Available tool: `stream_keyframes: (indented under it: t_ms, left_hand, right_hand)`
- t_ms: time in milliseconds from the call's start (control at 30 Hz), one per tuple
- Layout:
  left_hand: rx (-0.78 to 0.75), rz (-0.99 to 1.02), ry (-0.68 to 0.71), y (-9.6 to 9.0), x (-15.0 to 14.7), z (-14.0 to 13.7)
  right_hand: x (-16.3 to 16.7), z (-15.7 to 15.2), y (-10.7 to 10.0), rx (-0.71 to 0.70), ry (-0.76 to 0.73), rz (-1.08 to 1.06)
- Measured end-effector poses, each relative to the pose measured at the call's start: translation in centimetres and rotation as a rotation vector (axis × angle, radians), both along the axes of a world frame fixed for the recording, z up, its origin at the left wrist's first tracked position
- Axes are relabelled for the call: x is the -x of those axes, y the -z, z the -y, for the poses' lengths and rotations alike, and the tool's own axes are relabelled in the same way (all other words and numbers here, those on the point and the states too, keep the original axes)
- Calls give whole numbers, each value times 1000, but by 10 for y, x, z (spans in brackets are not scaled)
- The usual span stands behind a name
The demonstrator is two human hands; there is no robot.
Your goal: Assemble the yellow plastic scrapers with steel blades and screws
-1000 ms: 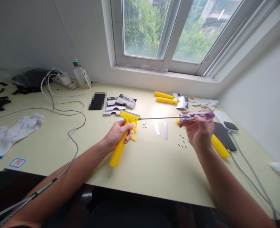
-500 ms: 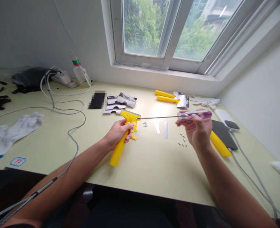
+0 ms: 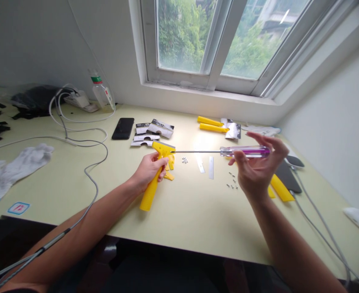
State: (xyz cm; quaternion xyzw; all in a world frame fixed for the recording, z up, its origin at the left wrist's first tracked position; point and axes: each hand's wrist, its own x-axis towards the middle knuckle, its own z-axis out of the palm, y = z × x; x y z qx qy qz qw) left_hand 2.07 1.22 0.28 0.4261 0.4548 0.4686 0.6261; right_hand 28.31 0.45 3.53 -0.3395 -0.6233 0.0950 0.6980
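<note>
My left hand [image 3: 150, 171] is wrapped round the neck of a yellow scraper [image 3: 150, 195], its handle slanting down toward me and its wide head up. Level across the table runs a screwdriver [image 3: 197, 151] with a clear and purple handle; its tip meets the scraper's head. My right hand [image 3: 257, 171] holds that handle between thumb and fingers, several fingers stretched past its end. Below the head lie small yellow plastic pieces [image 3: 169, 176]. Nuts [image 3: 184, 160], flat metal blades [image 3: 211, 167] and several small screws [image 3: 232, 186] rest between my hands.
Cardboard-sleeved packs [image 3: 161, 128] and a black phone [image 3: 123, 128] lie at the back. Two yellow-handled scrapers [image 3: 214, 127] are near the window. More yellow handles [image 3: 282, 188] lie beside a dark device [image 3: 290, 177] on the right. A cable [image 3: 101, 171] crosses my left forearm; a bottle [image 3: 101, 93] stands behind.
My right hand has loosened and spread its fingers, shifting round the screwdriver's handle. The tip stays at the scraper's head. My left hand keeps its hold; the view has shifted slightly.
</note>
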Motion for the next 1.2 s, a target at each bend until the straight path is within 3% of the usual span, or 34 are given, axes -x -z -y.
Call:
stream_keyframes:
  t_ms: [100,233,300,400,533,667,800,933,1067,1200]
  left_hand:
    - [-13,-10,-46,1,3,-3]
    - [-13,-3,-122,1,8,-9]
    - [-21,-4,-132,0,9,-10]
    - [-68,-36,-138,-1,8,-9]
    - [-151,-114,-150,-1,7,-7]
    - [-194,-137,-132,1,7,-5]
    - [-220,-156,-130,2,7,-4]
    - [-240,-165,-112,2,7,-2]
    - [-243,-197,-115,1,7,-2]
    - [-232,-194,-101,0,7,-1]
  right_hand:
    - [0,3,-1,10,-56,79]
    - [-4,12,-3,278,-229,145]
    - [-9,12,-1,344,-125,168]
    - [-17,7,4,364,108,166]
    - [-23,-1,9,383,-98,109]
    - [-30,-2,10,412,-17,111]
    - [-36,1,6,443,-187,87]
    - [-37,3,5,454,-43,79]
    - [-37,3,4,471,-196,72]
    - [-38,5,1,505,-95,98]
